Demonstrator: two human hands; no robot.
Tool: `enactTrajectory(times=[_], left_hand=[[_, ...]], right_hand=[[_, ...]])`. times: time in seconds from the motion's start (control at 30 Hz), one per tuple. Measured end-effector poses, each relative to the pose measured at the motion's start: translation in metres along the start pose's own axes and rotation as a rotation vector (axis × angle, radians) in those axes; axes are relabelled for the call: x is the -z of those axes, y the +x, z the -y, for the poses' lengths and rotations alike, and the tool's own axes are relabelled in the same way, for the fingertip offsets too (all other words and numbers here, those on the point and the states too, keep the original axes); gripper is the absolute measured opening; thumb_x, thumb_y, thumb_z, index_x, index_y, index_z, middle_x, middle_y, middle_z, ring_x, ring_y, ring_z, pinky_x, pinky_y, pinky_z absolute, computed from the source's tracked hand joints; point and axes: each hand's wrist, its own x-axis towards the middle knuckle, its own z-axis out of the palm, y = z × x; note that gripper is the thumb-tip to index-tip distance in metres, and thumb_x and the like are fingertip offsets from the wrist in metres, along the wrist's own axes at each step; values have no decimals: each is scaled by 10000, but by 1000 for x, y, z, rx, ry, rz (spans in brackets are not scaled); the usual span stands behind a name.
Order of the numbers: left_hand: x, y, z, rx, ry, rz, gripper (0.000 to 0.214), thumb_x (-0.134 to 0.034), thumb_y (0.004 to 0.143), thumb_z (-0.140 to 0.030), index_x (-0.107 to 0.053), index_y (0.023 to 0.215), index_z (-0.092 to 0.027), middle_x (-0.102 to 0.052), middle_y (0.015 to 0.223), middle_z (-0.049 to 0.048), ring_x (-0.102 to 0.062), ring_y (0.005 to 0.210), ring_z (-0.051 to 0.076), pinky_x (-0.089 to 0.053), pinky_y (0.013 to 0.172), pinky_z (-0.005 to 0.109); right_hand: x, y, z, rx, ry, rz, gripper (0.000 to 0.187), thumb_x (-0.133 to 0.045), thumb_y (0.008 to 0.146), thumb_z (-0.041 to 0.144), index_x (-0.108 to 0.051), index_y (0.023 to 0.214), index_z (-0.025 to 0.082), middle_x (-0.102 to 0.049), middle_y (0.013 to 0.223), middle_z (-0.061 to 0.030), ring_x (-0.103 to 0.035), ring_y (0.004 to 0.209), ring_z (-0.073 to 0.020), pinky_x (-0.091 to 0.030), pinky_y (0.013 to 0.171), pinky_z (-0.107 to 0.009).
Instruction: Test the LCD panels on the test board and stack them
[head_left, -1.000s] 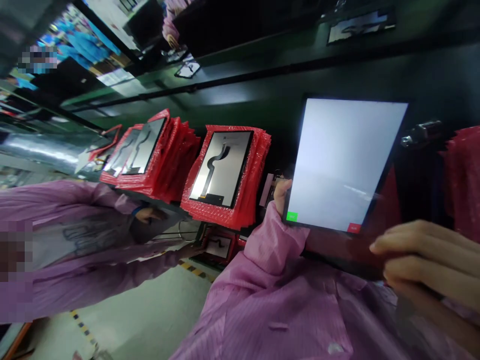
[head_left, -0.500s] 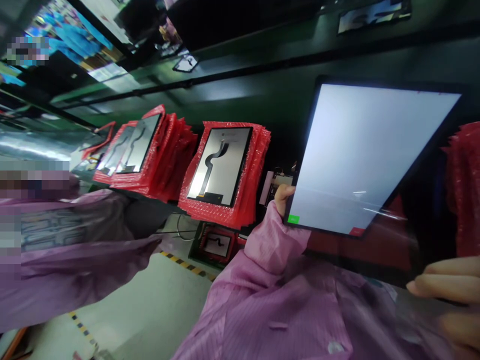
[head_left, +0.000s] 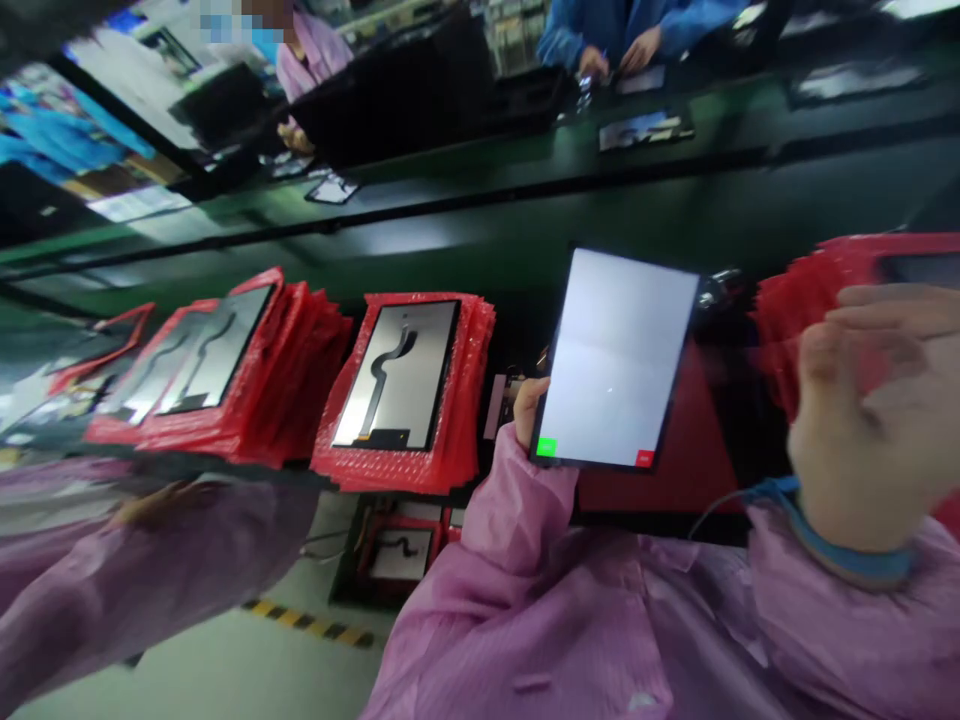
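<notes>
My left hand (head_left: 528, 410) grips the lower left edge of a lit display panel (head_left: 619, 350). The panel is tilted up, its screen white with a green box at the lower left and a red one at the lower right; most of my fingers are behind it. Off to the right, my right hand (head_left: 874, 420) is raised, a blue wrist strap (head_left: 847, 555) round its wrist. Motion smears its fingers, which overlap a pile of red bubble-wrap bags (head_left: 787, 310) in view. Left of the lit panel, an unlit panel (head_left: 401, 375) with a black ribbon cable lies on red bubble-wrap bags (head_left: 469, 400).
Farther left stands another pile of red bubble-wrap bags (head_left: 277, 390) with panels on top. Below the bench edge sits a bin (head_left: 356, 570) holding a panel. A co-worker's pink sleeve (head_left: 187, 560) reaches in at left. Across the bench, a person in blue (head_left: 600, 40) works.
The lit panel now looks smaller and more upright, farther from the camera. My right hand has risen from the lower right corner. The view has shifted, showing more of the far side.
</notes>
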Motion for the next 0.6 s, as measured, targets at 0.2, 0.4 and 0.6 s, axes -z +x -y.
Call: enactTrajectory(times=[0.2,0.4,0.6], left_hand=[[-23,-15,-10,91,99,-41,214,-623,746,-367,-682,768,-163,-687,663,32,-622,574,172,-525,591,287],[-49,-39,-14,103,162,-103,317,-520,813,-374,-709,918,-141,-738,782,58,-712,720,216,-581,665,306],[-60,-42,7,-48,273,4,436,-581,767,-279,-655,1193,-226,-756,1081,42,-688,1153,268,-595,936,358]], right_hand=[[-16,5,13,290,62,-279,114,-592,878,138,-634,969,190,-700,968,-46,-662,935,-209,-500,872,-417],[-55,9,33,110,405,450,213,-476,1001,308,-623,1114,203,-698,1099,-81,-641,1053,-221,-517,947,-425],[-113,18,11,-360,547,705,839,-565,908,617,-274,1541,150,-362,1593,-193,-309,1514,-306,-247,1245,-520]])
